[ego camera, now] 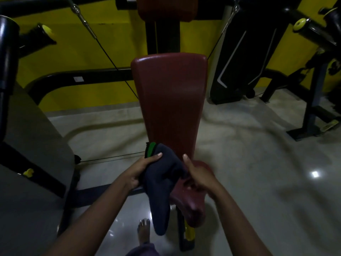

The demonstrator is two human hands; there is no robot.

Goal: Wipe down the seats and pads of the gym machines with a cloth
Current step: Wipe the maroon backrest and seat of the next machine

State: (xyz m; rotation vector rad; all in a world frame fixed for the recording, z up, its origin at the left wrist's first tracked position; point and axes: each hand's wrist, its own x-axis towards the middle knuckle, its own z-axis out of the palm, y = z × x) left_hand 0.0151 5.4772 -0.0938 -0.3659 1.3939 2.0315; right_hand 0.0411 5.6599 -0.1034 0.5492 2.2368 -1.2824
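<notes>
Low at the foot of the maroon back pad (171, 100), hanging in front of the seat (192, 204): dark blue cloth (160, 191), bunched up top and draped down past the seat's front edge. Gripped at its upper left by the left hand (142, 170), thumb laid flat on top, fingers curled underneath and out of sight. Pinched on its right side by the right hand (197, 176), thumb upright, remaining fingers curled low over the seat and partly blurred. Cloth against the seat or just clear of it: cannot tell. Seat largely hidden behind cloth and right hand, only its glossy front lip plain. Behind the left thumb, a green and black strip (150, 149), too dim to identify. Higher up, a second maroon pad (166, 8), cut off by the top edge. To the left, a thin black cable (110, 60) slanting across the yellow wall (73, 43). Down below, a bare foot (144, 231) on the grey floor (258, 163), just beside the cloth's hanging end. Far left, a black frame (5, 58), details lost in shadow.
</notes>
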